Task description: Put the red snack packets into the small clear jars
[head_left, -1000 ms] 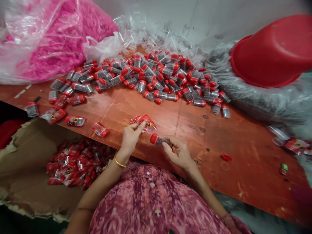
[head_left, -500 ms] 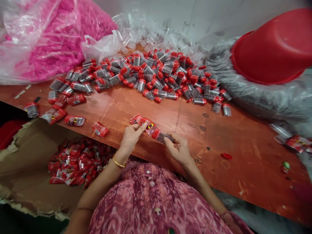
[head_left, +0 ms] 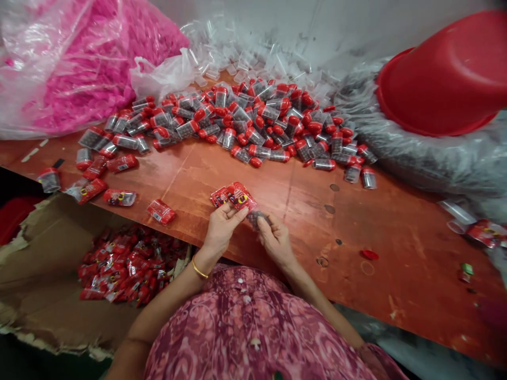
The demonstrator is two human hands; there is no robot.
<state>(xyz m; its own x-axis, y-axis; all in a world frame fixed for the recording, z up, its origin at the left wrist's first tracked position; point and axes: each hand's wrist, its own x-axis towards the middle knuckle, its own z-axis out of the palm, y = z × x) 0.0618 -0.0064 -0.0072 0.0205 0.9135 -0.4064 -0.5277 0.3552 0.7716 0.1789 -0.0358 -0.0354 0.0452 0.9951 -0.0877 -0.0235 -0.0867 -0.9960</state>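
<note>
My left hand [head_left: 222, 228] pinches a red printed plastic sleeve [head_left: 241, 195] by its lower edge. My right hand [head_left: 274, 238] is closed around a small clear jar [head_left: 255, 217] filled with dark pieces. The jar's upper end is inside or against the sleeve; its red cap is covered there. Just behind my left fingertips is more red printed wrap [head_left: 218, 197]; whether those fingers also hold it I cannot tell. A red wrapped jar [head_left: 161, 211] lies on the orange-brown table [head_left: 312, 227] to the left of my hands.
A heap of red-capped jars [head_left: 253, 113] spreads across the back, with clear empty containers [head_left: 253, 55] behind. Bags of pink pieces [head_left: 91, 68] and dark pieces [head_left: 420, 158] flank it; a red tub [head_left: 443, 74] sits on the right one. A carton [head_left: 43, 295] below left contains wrapped jars [head_left: 127, 264].
My right hand has moved left and a little down with the jar, closer to my left hand. The sleeve now stands more upright and spread, covering the jar's red cap.
</note>
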